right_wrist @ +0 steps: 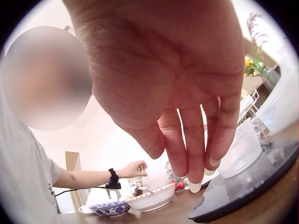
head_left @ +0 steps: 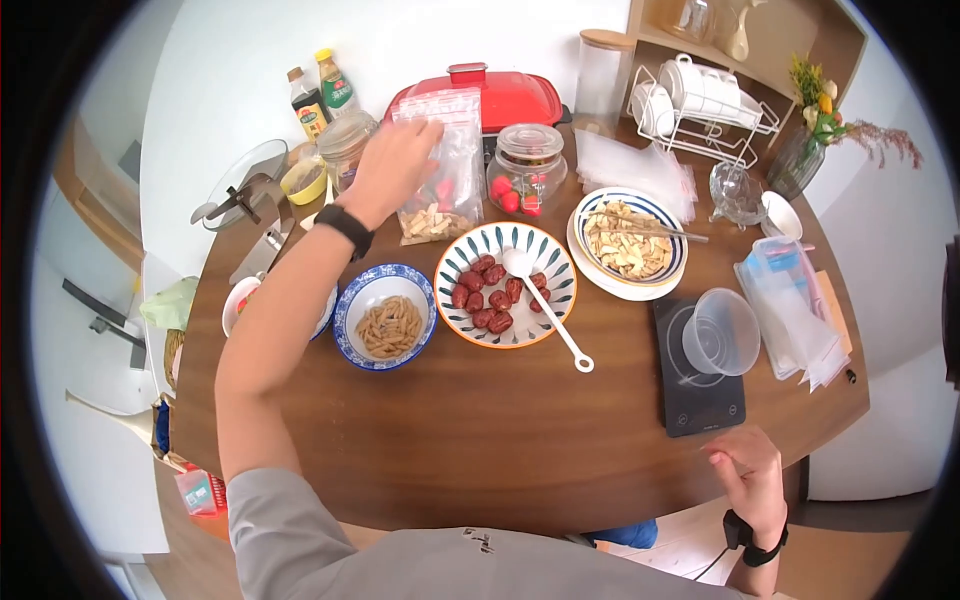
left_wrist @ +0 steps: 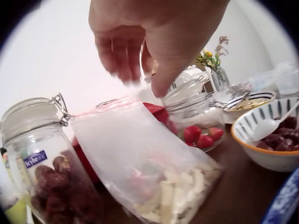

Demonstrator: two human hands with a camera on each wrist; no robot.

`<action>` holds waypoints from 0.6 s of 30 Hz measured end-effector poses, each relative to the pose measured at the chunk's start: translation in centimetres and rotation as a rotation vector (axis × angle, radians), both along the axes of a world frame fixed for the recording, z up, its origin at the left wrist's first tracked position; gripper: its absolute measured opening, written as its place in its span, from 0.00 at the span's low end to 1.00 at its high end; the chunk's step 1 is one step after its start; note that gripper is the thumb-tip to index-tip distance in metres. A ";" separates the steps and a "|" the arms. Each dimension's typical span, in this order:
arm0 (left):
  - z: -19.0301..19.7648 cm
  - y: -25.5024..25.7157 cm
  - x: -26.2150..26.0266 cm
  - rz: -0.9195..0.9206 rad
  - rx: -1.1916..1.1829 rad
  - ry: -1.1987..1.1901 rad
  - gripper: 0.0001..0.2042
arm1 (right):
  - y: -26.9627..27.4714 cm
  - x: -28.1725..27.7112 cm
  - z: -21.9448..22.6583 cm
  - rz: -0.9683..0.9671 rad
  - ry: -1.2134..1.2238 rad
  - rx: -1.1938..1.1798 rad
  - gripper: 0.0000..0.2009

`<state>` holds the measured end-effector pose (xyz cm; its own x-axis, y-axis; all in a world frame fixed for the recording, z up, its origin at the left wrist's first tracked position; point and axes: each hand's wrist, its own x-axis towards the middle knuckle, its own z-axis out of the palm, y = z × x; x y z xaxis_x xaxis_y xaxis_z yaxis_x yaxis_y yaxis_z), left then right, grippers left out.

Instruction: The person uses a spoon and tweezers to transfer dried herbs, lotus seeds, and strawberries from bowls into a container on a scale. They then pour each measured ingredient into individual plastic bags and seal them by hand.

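My left hand (head_left: 395, 168) hovers above a clear zip bag (left_wrist: 117, 140) of pale dried slices, fingers and thumb pointing down and spread apart. The bag stands upright, its top edge just below the fingertips. Beside it are a clip-top jar of dark red dates (left_wrist: 56, 186) and a glass jar with red berry-like pieces (head_left: 527, 175). My right hand (head_left: 752, 475), fingers loosely extended, is by the table's front edge, at the near end of a black kitchen scale (head_left: 690, 415). A clear plastic tub (head_left: 735, 335) sits on the scale.
A patterned bowl of dates (head_left: 455, 262) holds a white spoon (head_left: 550, 313). Left of it is a blue-rimmed bowl (head_left: 345, 335) of brown twisted pieces; right, a bowl of slices (head_left: 625, 255) with tongs. Behind stands a red cooker (head_left: 520, 95). Plastic bags (head_left: 790, 300) lie at the right.
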<state>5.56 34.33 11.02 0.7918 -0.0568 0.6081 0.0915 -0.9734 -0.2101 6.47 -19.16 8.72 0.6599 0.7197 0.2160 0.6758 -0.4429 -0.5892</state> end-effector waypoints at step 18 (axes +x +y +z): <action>-6.4 2.6 -0.6 0.123 -0.426 0.767 0.13 | -2.9 2.2 -2.9 -0.209 -0.272 -0.152 0.21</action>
